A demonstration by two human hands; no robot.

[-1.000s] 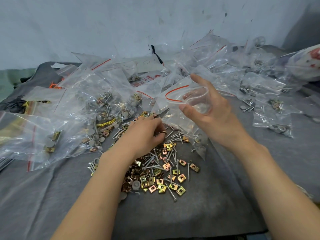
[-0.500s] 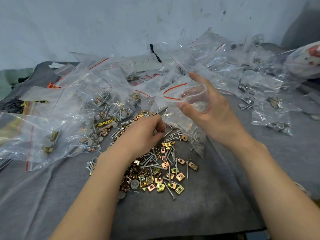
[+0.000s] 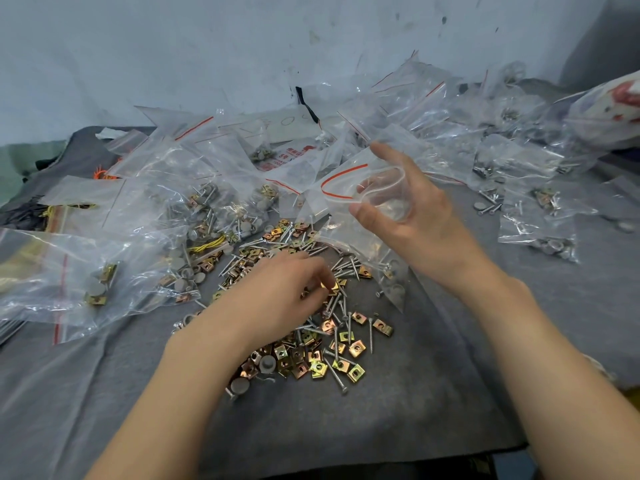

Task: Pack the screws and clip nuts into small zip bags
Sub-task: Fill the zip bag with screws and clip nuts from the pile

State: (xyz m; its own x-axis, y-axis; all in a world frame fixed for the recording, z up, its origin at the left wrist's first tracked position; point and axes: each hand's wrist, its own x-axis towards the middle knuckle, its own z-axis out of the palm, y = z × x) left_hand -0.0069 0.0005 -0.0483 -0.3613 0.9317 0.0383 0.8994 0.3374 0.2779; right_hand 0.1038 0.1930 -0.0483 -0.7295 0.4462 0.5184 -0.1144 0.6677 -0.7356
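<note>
R hand point(image 3: 415, 209) is raised over the work area w/ thumb and fingers curled round the mouth of a small zip bag point(image 3: 341, 199). It spreads the red-striped opening into a loop that faces the L hand, prob. so parts can drop straight in w/o anyone touching the seal. L hand point(image 3: 287, 292) is low on the loose pile point(image 3: 329, 344), fingers bunched together, tips pinching what looks like a brass-coloured clip nut point(image 3: 329, 285) (anything more tucked in the palm is hidden). The pile lies just below the bag, so the carry from pick to mouth is short. It is a mix of clip nuts, long screws point(image 3: 335, 341) and a few grey discs point(image 3: 267, 363), all loose on the grey cloth point(image 3: 381, 427). The held bag looks empty near its mouth; its lower end drapes toward the screws, and I can't tell if any are inside. Filled bags point(image 3: 104, 271) on the L side show discs, clip nuts and screws through the plastic. Others on the R side point(image 3: 536, 233) hold small amts of similar hardware. More bags are heaped toward the wall point(image 3: 207, 46), contents mostly too small to make out.
</note>
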